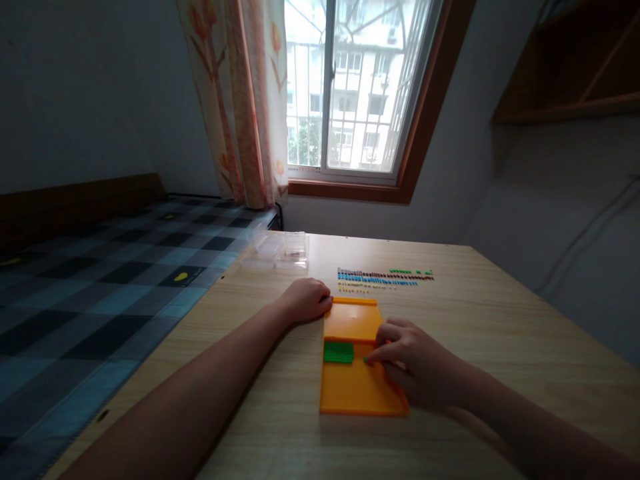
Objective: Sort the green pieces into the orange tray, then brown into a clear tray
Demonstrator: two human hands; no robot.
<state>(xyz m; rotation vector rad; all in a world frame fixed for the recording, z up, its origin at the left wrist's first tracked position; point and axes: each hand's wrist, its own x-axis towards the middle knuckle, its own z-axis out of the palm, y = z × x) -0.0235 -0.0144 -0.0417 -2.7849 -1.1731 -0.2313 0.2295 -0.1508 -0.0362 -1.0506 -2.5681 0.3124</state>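
Observation:
An orange tray [365, 393] with a raised crosswise divider lies on the table in front of me. My left hand [307, 300] is closed, fingers curled, at the tray's far left corner. Over the right side of the tray is my right hand [413, 357], its index fingertip at a small green piece [365, 359]. Its thumb is bent below, and the contact between thumb and piece is partly hidden. A ridged green block [339, 352] rests inside the tray, against the left wall just below the divider.
Beyond the tray, rows of tiny coloured pieces [377, 277] lie on the wooden table [500, 333]. Clear plastic boxes [280, 250] stand at the far left edge. A bed with a checked cover [125, 267] adjoins the table's left side.

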